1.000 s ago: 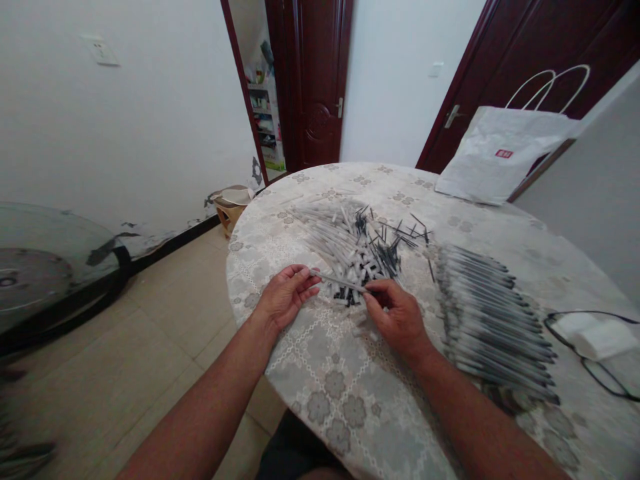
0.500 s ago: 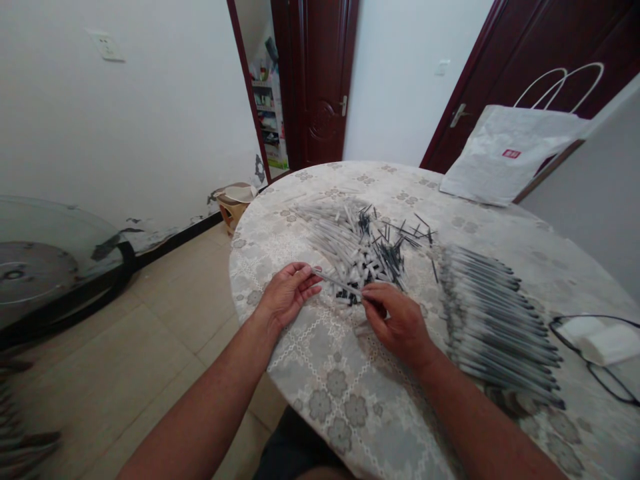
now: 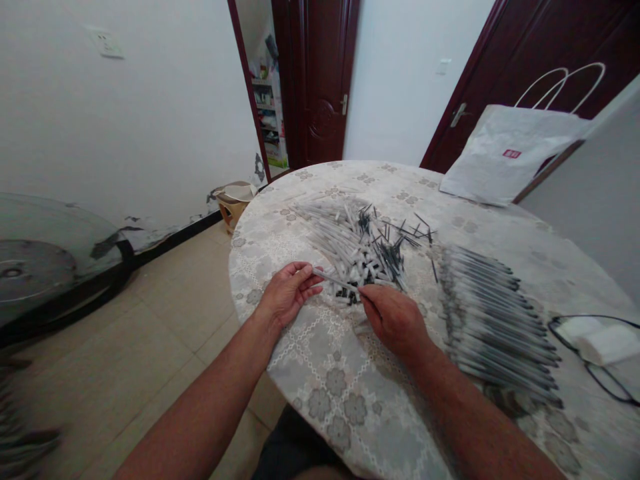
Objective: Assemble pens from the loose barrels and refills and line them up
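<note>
A slim translucent pen barrel (image 3: 334,279) spans the gap between my two hands, above the near edge of a pile of parts. My left hand (image 3: 291,292) pinches its left end between thumb and forefinger, the other fingers loosely curled. At the right end, my right hand (image 3: 395,317) has its fingers closed on the pen; its fingertips are partly hidden. Behind the hands lie loose pale barrels (image 3: 330,230), thin black refills (image 3: 393,257) and small white and black pieces (image 3: 367,270). Right of my right hand, many pens with dark ends (image 3: 500,313) lie side by side in a stack.
The round table wears a patterned cloth (image 3: 345,407). Black-framed glasses (image 3: 613,383) and folded white tissue (image 3: 610,343) rest at the right. A white paper bag (image 3: 510,153) stands at the back right. A fan (image 3: 55,267) and a low stool (image 3: 233,203) are on the left.
My right hand has shifted slightly left along the pen and turned, so its back faces up more. My left hand keeps its pinch in nearly the same place.
</note>
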{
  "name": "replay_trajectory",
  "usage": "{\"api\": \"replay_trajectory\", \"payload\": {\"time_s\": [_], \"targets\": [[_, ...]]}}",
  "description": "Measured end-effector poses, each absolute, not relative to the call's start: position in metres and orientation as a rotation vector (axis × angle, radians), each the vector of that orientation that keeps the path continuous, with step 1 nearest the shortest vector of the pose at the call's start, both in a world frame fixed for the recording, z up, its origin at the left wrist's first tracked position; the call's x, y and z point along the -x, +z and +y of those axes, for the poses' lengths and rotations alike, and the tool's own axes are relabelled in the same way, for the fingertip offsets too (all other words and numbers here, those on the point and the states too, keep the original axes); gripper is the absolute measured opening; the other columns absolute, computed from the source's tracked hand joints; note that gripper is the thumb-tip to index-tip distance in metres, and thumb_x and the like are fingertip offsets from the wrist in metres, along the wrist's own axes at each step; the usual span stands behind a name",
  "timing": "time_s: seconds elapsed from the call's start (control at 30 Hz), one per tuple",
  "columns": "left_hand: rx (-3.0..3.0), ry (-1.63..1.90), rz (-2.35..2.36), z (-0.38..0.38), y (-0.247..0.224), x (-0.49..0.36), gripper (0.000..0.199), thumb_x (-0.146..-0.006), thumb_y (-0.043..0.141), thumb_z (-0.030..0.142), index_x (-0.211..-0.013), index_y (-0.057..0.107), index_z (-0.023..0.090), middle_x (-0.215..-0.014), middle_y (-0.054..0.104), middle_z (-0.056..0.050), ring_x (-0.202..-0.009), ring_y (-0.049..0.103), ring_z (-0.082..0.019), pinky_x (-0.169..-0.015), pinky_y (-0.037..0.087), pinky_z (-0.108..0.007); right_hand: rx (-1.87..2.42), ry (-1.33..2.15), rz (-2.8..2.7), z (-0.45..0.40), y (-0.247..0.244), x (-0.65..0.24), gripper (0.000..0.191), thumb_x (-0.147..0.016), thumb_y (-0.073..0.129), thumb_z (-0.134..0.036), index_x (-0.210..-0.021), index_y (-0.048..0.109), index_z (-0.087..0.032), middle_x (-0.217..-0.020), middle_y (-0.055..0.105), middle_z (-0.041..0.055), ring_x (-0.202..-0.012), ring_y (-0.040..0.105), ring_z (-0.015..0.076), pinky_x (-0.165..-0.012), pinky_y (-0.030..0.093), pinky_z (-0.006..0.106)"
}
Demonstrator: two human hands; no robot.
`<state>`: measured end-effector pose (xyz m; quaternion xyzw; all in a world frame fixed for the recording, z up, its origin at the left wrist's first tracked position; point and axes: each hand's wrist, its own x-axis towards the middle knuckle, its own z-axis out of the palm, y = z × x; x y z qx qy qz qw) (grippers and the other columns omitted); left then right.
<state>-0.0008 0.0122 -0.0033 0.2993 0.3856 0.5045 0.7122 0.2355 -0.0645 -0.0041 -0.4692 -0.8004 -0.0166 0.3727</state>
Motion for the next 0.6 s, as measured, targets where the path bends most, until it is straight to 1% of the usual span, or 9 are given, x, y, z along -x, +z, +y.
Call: {"api": "replay_trajectory", "payload": {"time_s": [0.1, 0.23, 0.3, 0.37, 0.43, 0.47, 0.53, 0.6], "targets": [[-0.657, 1.127, 0.869, 0.012, -0.002, 0.0, 0.02, -0.084, 0.076, 0.018, -0.095, 0.061, 0.015, -0.1, 0.077, -0.012, -0.078, 0.075, -0.017, -0.068, 0.063, -0.029, 1.197, -0.049, -2.085, -0.064, -0.005, -0.234, 0.023, -0.1, 0.053, -0.022, -0.116, 0.07, -0.02, -0.105, 0.077, 0.0102, -0.097, 0.071, 0.0219, -0.09, 0.056, 0.036], [-0.653, 1.121, 0.866, 0.011, 0.0, 0.0, 0.016, -0.085, 0.075, 0.016, -0.095, 0.062, 0.014, -0.103, 0.076, -0.012, -0.077, 0.074, -0.016, -0.071, 0.064, -0.028, 1.25, 0.073, -2.008, -0.066, -0.003, -0.229, 0.022, -0.1, 0.053, -0.025, -0.112, 0.071, -0.021, -0.103, 0.077, 0.0099, -0.094, 0.073, 0.0213, -0.088, 0.056, 0.034], [-0.664, 1.123, 0.875, 0.013, -0.001, 0.0, 0.015, -0.085, 0.075, 0.014, -0.095, 0.063, 0.014, -0.104, 0.076, -0.012, -0.079, 0.074, -0.015, -0.074, 0.064, -0.027, 1.318, 0.176, -1.939, -0.067, -0.001, -0.227, 0.02, -0.099, 0.057, -0.029, -0.11, 0.071, -0.022, -0.101, 0.078, 0.0083, -0.092, 0.073, 0.0207, -0.086, 0.056, 0.033], [-0.68, 1.135, 0.892, 0.016, -0.002, 0.0, 0.014, -0.085, 0.075, 0.013, -0.093, 0.064, 0.014, -0.105, 0.076, -0.011, -0.079, 0.074, -0.015, -0.075, 0.064, -0.026, 1.376, 0.323, -1.855, -0.067, -0.001, -0.224, 0.019, -0.097, 0.06, -0.033, -0.11, 0.07, -0.023, -0.093, 0.078, 0.0052, -0.087, 0.074, 0.0199, -0.082, 0.055, 0.031], [-0.703, 1.13, 0.898, 0.02, -0.004, 0.0, 0.011, -0.086, 0.073, 0.012, -0.093, 0.065, 0.014, -0.108, 0.076, -0.011, -0.082, 0.075, -0.015, -0.077, 0.064, -0.027, 1.417, 0.525, -1.718, -0.065, -0.001, -0.221, 0.017, -0.098, 0.059, -0.033, -0.108, 0.068, -0.024, -0.081, 0.077, 0.0005, -0.075, 0.073, 0.0165, -0.075, 0.054, 0.027], [-0.709, 1.124, 0.904, 0.021, -0.005, 0.0, 0.011, -0.086, 0.072, 0.012, -0.094, 0.065, 0.015, -0.109, 0.075, -0.011, -0.083, 0.075, -0.015, -0.077, 0.064, -0.026, 1.429, 0.609, -1.659, -0.064, -0.001, -0.219, 0.015, -0.098, 0.058, -0.032, -0.107, 0.066, -0.023, -0.08, 0.076, -0.0008, -0.07, 0.072, 0.015, -0.071, 0.053, 0.026], [-0.716, 1.12, 0.922, 0.022, -0.005, -0.001, 0.011, -0.086, 0.072, 0.013, -0.093, 0.065, 0.015, -0.11, 0.075, -0.011, -0.085, 0.075, -0.015, -0.077, 0.064, -0.025, 1.462, 0.666, -1.614, -0.062, 0.001, -0.219, 0.013, -0.098, 0.056, -0.031, -0.104, 0.065, -0.023, -0.081, 0.076, -0.0015, -0.069, 0.071, 0.0139, -0.067, 0.051, 0.024], [-0.733, 1.121, 0.92, 0.02, -0.004, -0.002, 0.014, -0.083, 0.075, 0.016, -0.092, 0.065, 0.016, -0.109, 0.076, -0.01, -0.086, 0.075, -0.016, -0.077, 0.064, -0.025, 1.501, 0.597, -1.689, -0.061, 0.007, -0.219, 0.012, -0.097, 0.058, -0.03, -0.104, 0.065, -0.023, -0.086, 0.076, -0.0001, -0.074, 0.07, 0.0148, -0.069, 0.048, 0.024]]}}
